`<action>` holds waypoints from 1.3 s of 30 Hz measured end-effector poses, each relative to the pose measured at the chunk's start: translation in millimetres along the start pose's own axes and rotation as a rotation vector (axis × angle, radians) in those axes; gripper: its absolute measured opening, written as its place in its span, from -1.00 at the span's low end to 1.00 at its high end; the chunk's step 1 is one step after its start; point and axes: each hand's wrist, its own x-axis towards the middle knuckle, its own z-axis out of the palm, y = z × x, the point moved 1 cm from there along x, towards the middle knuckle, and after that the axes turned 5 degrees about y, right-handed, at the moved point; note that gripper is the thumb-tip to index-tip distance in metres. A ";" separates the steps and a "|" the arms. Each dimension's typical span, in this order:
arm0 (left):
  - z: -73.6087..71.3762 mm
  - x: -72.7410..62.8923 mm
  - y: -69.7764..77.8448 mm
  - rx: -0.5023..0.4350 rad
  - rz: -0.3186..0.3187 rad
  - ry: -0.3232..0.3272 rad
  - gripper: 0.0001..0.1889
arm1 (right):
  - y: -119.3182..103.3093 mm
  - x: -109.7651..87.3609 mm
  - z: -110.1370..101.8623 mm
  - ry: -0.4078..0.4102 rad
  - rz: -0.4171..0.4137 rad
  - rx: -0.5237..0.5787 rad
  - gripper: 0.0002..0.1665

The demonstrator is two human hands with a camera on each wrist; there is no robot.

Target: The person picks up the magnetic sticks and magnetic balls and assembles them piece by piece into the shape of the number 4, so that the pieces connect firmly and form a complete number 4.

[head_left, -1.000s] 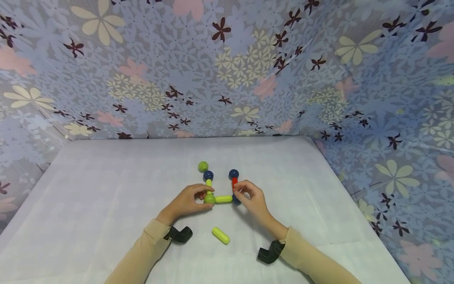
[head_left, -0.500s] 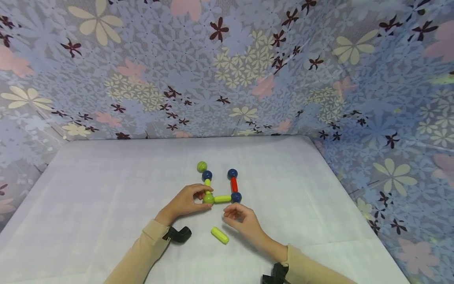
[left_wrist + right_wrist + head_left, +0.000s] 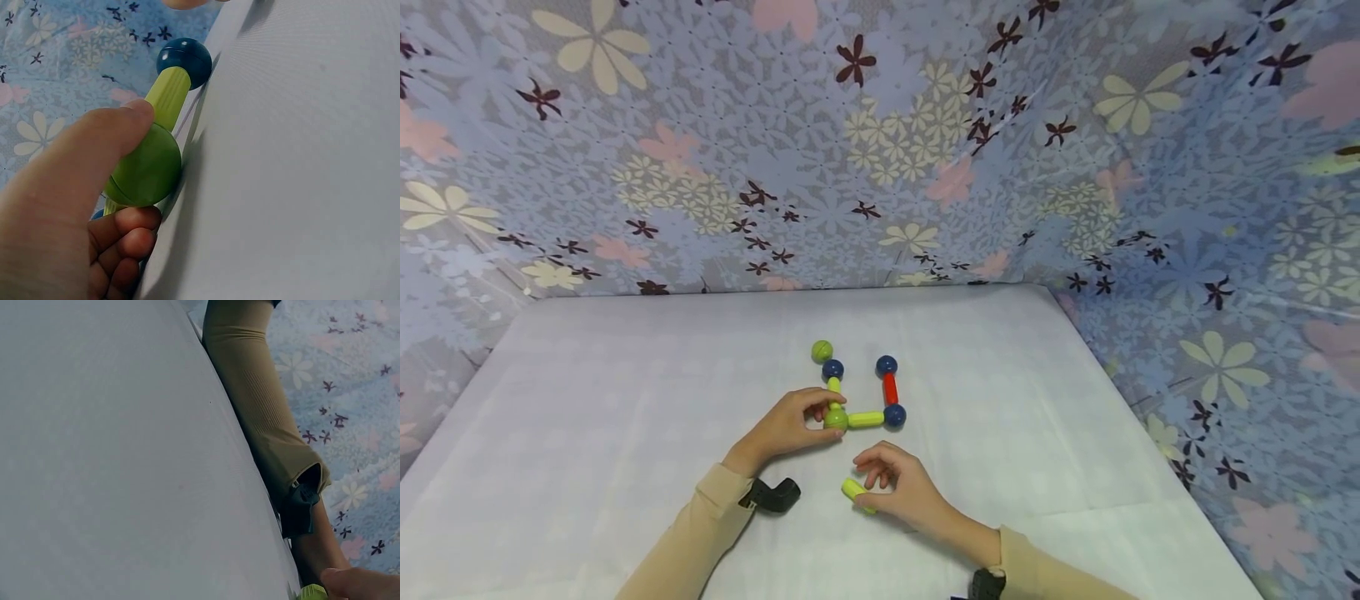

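Note:
In the head view my left hand (image 3: 785, 427) pinches a green ball (image 3: 836, 419) at the corner of a U-shaped chain of balls and rods. From that ball a yellow-green rod (image 3: 866, 419) runs right to a blue ball (image 3: 894, 415). A red rod (image 3: 891, 389) leads on to another blue ball (image 3: 887, 365). A second yellow-green rod (image 3: 834, 385) points away toward a blue ball (image 3: 832, 370). My right hand (image 3: 901, 490) is over a loose yellow-green rod (image 3: 852, 487), thumb overlapping it and fingers apart from it. The left wrist view shows thumb and fingers on the green ball (image 3: 149, 169).
Beyond the left blue ball lies a second green ball (image 3: 822, 351). A white cloth covers the table (image 3: 647, 375). Flowered fabric (image 3: 820, 150) rises behind it and on the right side. Each wrist wears a black camera mount (image 3: 778, 496).
My right hand has left the red rod and blue ball and come nearer to me, down to the loose yellow-green rod. The left hand keeps its hold on the green ball.

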 end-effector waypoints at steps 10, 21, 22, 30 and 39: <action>-0.4 0.3 1.1 -0.009 -0.013 -0.009 -0.56 | -0.2 -1.5 0.2 -0.052 -0.074 -0.150 -0.54; 0.0 0.1 1.8 -0.009 -0.046 -0.022 -0.54 | 2.2 -1.0 -1.8 -0.009 -0.035 -0.072 -0.61; 0.1 0.1 1.9 -0.007 -0.046 -0.023 -0.54 | 2.3 -1.1 -2.0 -0.002 -0.027 -0.054 -0.62; 0.6 -0.1 3.3 -0.007 -0.041 -0.020 -0.54 | 0.9 -0.8 -5.6 0.144 0.050 0.036 -0.68; 0.4 0.2 3.3 -0.007 -0.067 -0.033 -0.53 | 6.1 4.9 -13.6 0.360 0.109 0.083 -0.74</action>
